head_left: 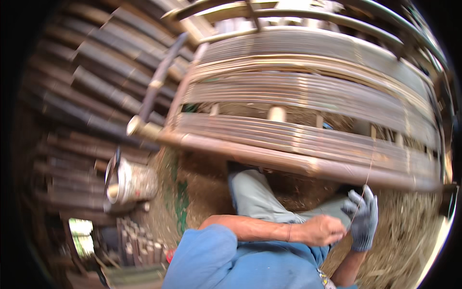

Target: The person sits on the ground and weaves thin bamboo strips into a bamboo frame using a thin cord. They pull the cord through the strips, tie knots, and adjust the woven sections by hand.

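Since it was the biggest thing around, the long brown split-bamboo slatted frame (pixel 288 91) pretty much took over, with dark round bamboo poles (pixel 103 89) rowed up off to the left. A grubby white round bucket (pixel 137 180) sat near those. Right hand (pixel 364 224), in a grey-blue knit glove (pixel 363 241), had its fingers up; couldn't tell if they gripped. Bare left hand (pixel 321 230) was clenched beside it, clamped on a thin brownish strand (pixel 370 166) running up past the glove toward the frame's front slats.
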Tool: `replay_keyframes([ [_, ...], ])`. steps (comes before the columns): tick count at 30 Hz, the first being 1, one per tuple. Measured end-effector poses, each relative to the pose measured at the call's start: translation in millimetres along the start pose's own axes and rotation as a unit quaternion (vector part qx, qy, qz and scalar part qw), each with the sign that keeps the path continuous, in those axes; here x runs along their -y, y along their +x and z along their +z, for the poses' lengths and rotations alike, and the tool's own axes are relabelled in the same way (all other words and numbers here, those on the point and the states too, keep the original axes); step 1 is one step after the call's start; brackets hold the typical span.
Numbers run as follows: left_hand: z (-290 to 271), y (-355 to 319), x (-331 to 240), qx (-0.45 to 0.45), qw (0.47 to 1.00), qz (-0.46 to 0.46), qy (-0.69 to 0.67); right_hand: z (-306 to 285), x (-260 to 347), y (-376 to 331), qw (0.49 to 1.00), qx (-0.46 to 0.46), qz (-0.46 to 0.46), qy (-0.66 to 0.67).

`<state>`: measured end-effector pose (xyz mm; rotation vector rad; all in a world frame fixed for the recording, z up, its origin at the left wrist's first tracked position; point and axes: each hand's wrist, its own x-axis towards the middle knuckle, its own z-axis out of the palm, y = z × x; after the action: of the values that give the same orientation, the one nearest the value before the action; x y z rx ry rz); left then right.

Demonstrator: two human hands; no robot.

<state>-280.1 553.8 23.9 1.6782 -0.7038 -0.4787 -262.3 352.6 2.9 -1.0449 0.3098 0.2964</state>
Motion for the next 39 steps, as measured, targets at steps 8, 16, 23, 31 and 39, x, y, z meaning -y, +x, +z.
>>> replay_keyframes([
  [8, -163.1, -214.6, 146.6, -0.576, 0.801, -0.094, 0.134, 137.8, 2.4, 30.5, 0.594, -0.058, -0.401, -0.695],
  [16, -323.6, -498.6, 355.2, -0.847, 0.289, -0.435, 0.101, 374.7, -168.6, 116.4, 0.417, 0.38, -0.374, -0.736],
  [23, -394.4, -575.8, 436.0, -0.839, 0.3, -0.444, 0.098, 394.7, -207.0, 141.9, 0.345, 0.382, -0.383, -0.767],
  [31, -439.8, -565.9, 461.4, -0.748, 0.281, -0.565, 0.206, 396.6, -208.1, 144.2, 0.331, 0.386, -0.369, -0.778],
  [39, -464.5, -585.8, 399.6, -0.955, 0.261, -0.118, -0.075, 396.3, -205.5, 142.7, 0.35, 0.393, -0.364, -0.768],
])
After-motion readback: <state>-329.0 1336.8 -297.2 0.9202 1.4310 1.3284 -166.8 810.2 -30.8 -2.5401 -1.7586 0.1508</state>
